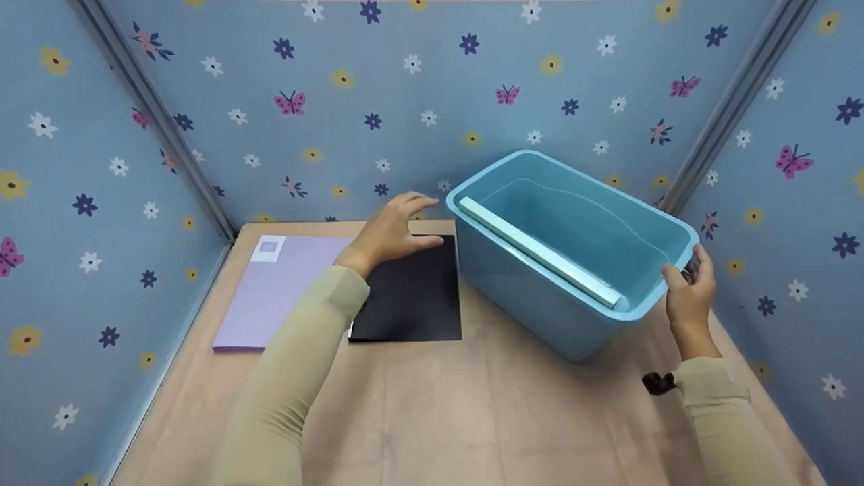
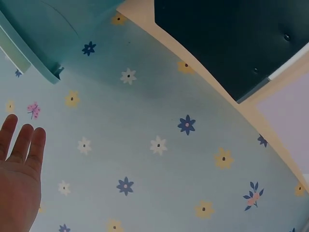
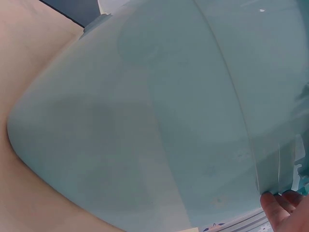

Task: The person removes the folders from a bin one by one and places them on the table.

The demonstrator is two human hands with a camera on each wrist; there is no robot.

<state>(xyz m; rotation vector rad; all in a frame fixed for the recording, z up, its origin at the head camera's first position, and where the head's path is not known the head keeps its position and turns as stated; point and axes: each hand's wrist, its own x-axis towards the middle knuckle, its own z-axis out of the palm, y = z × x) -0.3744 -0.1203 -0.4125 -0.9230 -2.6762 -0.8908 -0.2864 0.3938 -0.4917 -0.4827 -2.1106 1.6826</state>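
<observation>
A blue plastic bin (image 1: 520, 290) stands turned at an angle on the wooden surface. My right hand (image 1: 692, 290) grips its right-hand rim, thumb inside and fingers outside; fingers (image 3: 275, 208) also show against the bin in the right wrist view. Inside, a long, pale green item (image 1: 540, 253) leans on edge along the near wall; its kind is unclear. My left hand (image 1: 391, 229) hovers just left of the bin's corner, thumb and fingers spread, holding nothing. Below it lies a black folder (image 1: 412, 297), whose rivets show in the left wrist view.
A flat lilac folder or pad (image 1: 277, 290) with a white label (image 1: 268, 248) lies left of the black folder, partly behind my left sleeve. Patterned blue walls (image 1: 405, 88) enclose the surface at the back and both sides. A small dark object (image 1: 658, 383) sits by my right cuff.
</observation>
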